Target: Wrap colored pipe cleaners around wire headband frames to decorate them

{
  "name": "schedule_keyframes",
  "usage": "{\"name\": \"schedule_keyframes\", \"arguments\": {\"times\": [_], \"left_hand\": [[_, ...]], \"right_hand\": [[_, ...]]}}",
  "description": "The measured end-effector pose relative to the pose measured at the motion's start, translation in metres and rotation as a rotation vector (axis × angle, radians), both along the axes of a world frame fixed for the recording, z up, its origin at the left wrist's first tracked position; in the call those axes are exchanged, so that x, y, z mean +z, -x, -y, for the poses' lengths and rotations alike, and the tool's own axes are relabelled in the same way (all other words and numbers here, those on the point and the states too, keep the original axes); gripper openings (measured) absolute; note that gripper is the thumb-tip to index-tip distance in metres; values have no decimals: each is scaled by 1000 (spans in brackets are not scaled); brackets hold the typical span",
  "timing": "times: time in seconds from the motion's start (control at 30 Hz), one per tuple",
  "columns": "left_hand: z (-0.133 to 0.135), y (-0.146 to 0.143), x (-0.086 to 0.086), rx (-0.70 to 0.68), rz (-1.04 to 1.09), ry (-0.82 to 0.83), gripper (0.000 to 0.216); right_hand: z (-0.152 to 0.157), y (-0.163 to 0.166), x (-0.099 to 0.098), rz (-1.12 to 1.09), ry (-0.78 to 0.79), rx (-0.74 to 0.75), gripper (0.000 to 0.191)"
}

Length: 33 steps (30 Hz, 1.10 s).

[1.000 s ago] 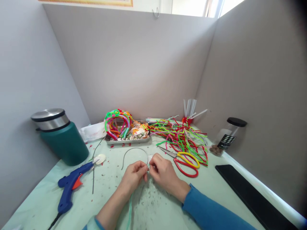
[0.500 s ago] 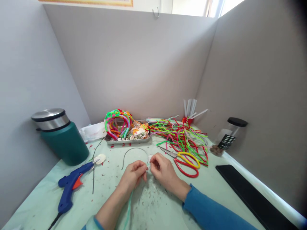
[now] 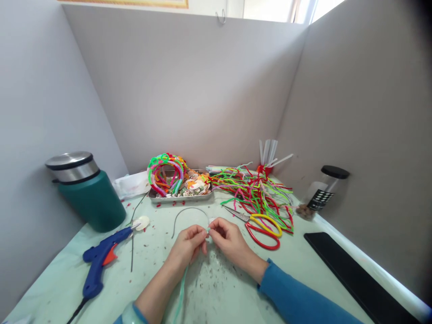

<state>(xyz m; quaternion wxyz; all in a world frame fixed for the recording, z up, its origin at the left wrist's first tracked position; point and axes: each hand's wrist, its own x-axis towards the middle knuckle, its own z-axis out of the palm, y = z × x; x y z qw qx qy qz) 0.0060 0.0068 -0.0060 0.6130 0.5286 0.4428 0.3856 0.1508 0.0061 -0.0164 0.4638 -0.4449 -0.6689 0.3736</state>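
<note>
My left hand (image 3: pixel 189 244) is closed in a pinch on a mint-green pipe cleaner (image 3: pixel 181 297), whose long tail hangs below the wrist toward the table's front. My right hand (image 3: pixel 227 236) pinches the same strip's short end, fingertips almost meeting those of the left. Just behind both hands lies a thin grey headband (image 3: pixel 191 209), its right end hidden by the fingers. Beside the right hand rest scissors (image 3: pixel 258 226) with one yellow and one red handle loop.
A blue glue gun (image 3: pixel 104 258) lies at left, its nozzle over a white disc (image 3: pixel 141 223). Behind it stands a green bottle (image 3: pixel 92 198). A metal tray (image 3: pixel 182 199) holds colourful headbands and cut-outs. Pipe cleaners (image 3: pixel 256 189) spread at back right, near a jar (image 3: pixel 320 193) and a black strip (image 3: pixel 354 274).
My right hand has shifted slightly left and downward, its fingertips now closer to the left ones at the pipe cleaner's end. The other things stay in place.
</note>
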Motion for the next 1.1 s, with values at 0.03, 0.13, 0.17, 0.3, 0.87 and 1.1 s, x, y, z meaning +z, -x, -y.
{"name": "schedule_keyframes", "arguments": {"times": [0.03, 0.13, 0.17, 0.3, 0.87, 1.1], "left_hand": [[0, 0, 0, -1, -2, -1, 30], [0, 0, -1, 7, -3, 3, 31], [-1, 1, -1, 8, -2, 5, 32], [-1, 1, -2, -8, 4, 8, 31], [-1, -2, -1, 21, -12, 20, 29], [-1, -2, -2, 6, -44, 1, 27]], "right_hand": [[0, 0, 0, -2, 3, 3, 7], [0, -1, 1, -11, 12, 24, 8], [0, -1, 1, -9, 11, 28, 9], [0, -2, 2, 56, -49, 3, 8], [-2, -4, 5, 215, -137, -35, 10], [-2, -2, 2, 147, -112, -34, 9]]}}
